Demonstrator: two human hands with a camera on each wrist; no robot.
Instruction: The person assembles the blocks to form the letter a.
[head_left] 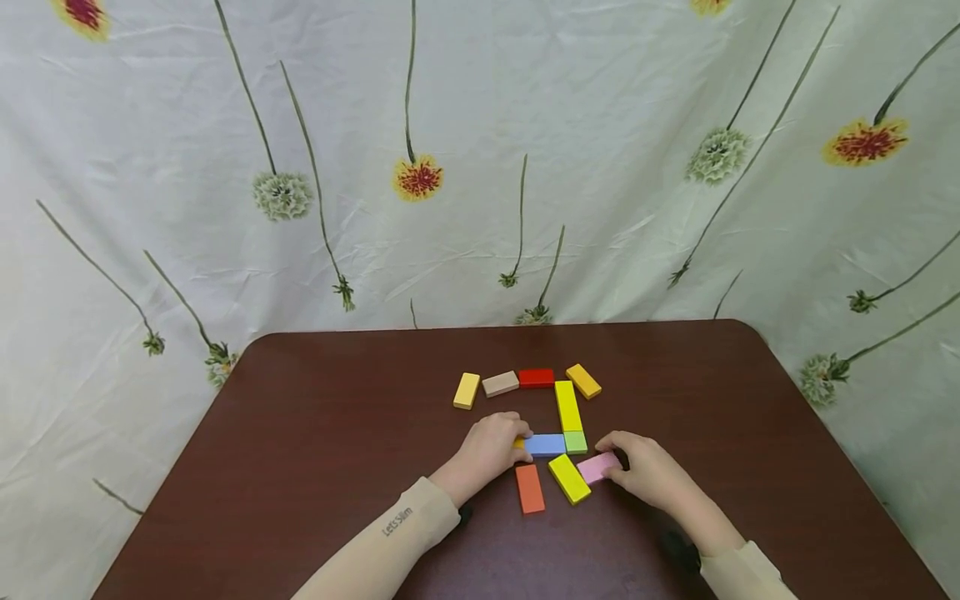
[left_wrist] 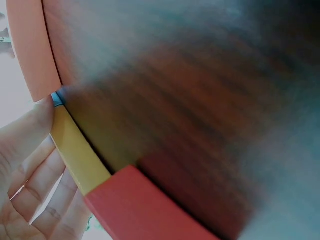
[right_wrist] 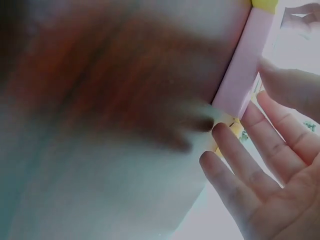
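Note:
Flat coloured blocks lie on a dark brown table. My left hand (head_left: 491, 446) has thumb and forefinger around a yellow-orange block (left_wrist: 75, 145), where it meets a blue block (head_left: 545, 445). In the left wrist view, a red block (left_wrist: 145, 205) sits at the yellow-orange block's other end; the hand hides it in the head view. My right hand (head_left: 648, 471) pinches a pink block (head_left: 597, 468) between thumb and fingers. One corner of the pink block is right at a slanted yellow block (head_left: 570, 479). A green block (head_left: 575, 442) adjoins the blue block's right end.
A long yellow block (head_left: 567, 406) runs back from the green one. Behind are a red block (head_left: 536, 379), a beige block (head_left: 500, 384), a pale yellow block (head_left: 467, 391) and an amber block (head_left: 583, 381). An orange-red block (head_left: 529, 489) lies in front. Flowered cloth (head_left: 480, 167) hangs behind the table.

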